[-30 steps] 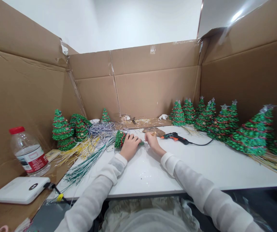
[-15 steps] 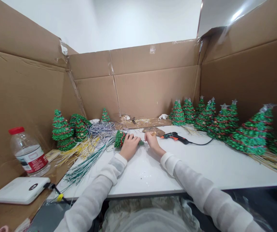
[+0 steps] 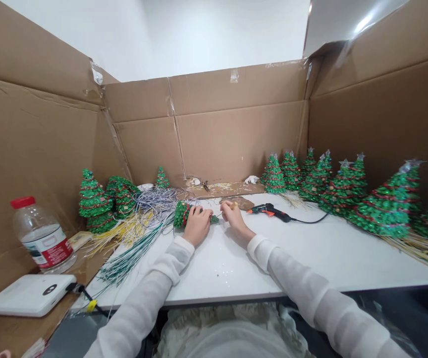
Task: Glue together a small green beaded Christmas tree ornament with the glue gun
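Bunched at left within easy reach, green wire strands [image 3: 135, 251]; gripped sideways by the left hand [image 3: 198, 226] for steadiness, a small beaded Christmas tree [image 3: 181, 215] on the white table [image 3: 214, 278]; pinched in the right hand [image 3: 235, 221], something too small to tell; just right, a hot glue gun [image 3: 269, 213].

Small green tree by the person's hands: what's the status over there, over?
Left hand holding small green tree, tree on its side. Right hand pinching something too small to tell. Glue gun just beyond right hand; green wires beside tree.
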### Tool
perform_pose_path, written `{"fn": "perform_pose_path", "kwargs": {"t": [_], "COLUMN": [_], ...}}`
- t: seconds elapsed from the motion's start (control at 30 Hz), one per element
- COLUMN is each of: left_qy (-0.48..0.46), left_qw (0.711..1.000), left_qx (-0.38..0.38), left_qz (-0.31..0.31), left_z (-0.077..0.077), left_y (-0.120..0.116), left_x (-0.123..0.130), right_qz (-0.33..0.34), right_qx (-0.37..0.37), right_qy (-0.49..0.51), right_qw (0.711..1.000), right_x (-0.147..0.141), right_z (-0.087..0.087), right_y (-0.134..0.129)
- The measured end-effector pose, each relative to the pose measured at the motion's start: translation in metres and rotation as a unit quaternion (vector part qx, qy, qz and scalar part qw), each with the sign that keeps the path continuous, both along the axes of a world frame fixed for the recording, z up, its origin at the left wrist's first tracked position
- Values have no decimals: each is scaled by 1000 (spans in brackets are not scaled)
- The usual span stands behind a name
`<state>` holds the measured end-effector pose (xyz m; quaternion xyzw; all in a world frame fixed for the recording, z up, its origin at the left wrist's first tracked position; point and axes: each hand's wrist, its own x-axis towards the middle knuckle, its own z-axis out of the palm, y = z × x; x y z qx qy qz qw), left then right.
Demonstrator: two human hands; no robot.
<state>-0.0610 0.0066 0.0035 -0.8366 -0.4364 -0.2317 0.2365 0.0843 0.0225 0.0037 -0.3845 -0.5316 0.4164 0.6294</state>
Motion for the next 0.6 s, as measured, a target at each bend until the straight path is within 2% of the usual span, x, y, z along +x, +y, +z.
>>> {"fn": "perform_pose_path", "kwargs": {"t": [0.27,0.43,0.6], "left_qy": [-11,-19,-17], "left_qw": [1000,1000,1000], "left_qx": [-6,-13,-15], "left_qz": [-4,-9,-11], "left_z": [-1,0,1], "left_y": [1,0,-2], "left_x": [0,0,0], "right_qz": [17,45,1], "right_qx": [-47,-33,-34], "right_qy": [43,55,23], "right_qw": [998,997,999], "right_x": [1,2,2], "right_z": [-2,-6,-10], "right_y": [8,12,16]}}
